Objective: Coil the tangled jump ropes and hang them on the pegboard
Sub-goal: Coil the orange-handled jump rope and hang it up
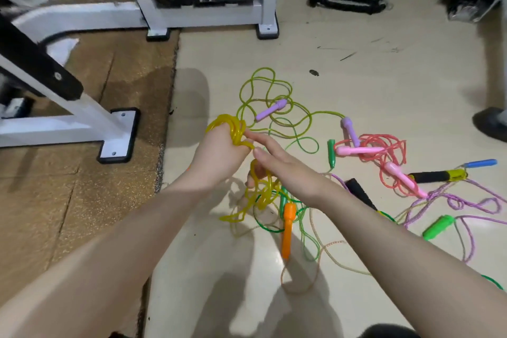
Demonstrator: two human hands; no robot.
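My left hand (219, 149) grips a bundle of coils of the yellow jump rope (231, 127) above the floor. More yellow loops (260, 192) hang below, ending at an orange handle (288, 228) that dangles. My right hand (277, 162) has its fingers stretched toward the coils, with the thumb hooked in a hanging yellow loop. On the floor lie a green rope with purple handles (271, 110), a red rope with pink handles (384, 156), a purple cord (466, 200) and green handles (331, 152). No pegboard is in view.
A white weight-machine frame (115, 123) stands on a brown mat (82, 173) to the left. A black bar attachment (348, 1) lies by the far wall. Someone's dark shoe (491, 123) is at the right edge. Black-and-yellow handles (439, 175) lie right.
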